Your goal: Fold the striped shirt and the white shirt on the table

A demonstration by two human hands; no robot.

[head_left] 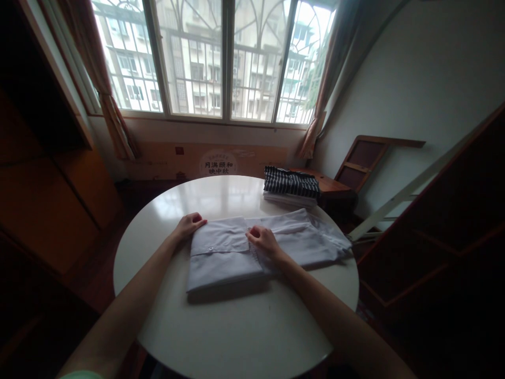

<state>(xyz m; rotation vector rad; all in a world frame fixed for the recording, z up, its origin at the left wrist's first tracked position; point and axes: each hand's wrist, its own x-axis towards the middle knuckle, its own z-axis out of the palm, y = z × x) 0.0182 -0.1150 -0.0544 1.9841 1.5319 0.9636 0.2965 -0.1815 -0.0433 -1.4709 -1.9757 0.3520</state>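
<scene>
A pale lavender shirt (232,255) lies partly folded on the round white table (221,326), a small button showing on its folded part. My left hand (188,225) rests at the shirt's left edge, fingers curled and pressing the fabric. My right hand (263,239) sits on the middle of the shirt at the edge of the folded flap, fingers bent and pinching the cloth. The unfolded part of the shirt spreads to the right, toward the table's rim.
A folded black-and-white striped garment (291,183) lies on a lighter folded one at the table's far right. Behind are a large window (213,58), a cardboard box (213,160) and a low wooden table (335,187). A dark cabinet stands left, wooden shelving right.
</scene>
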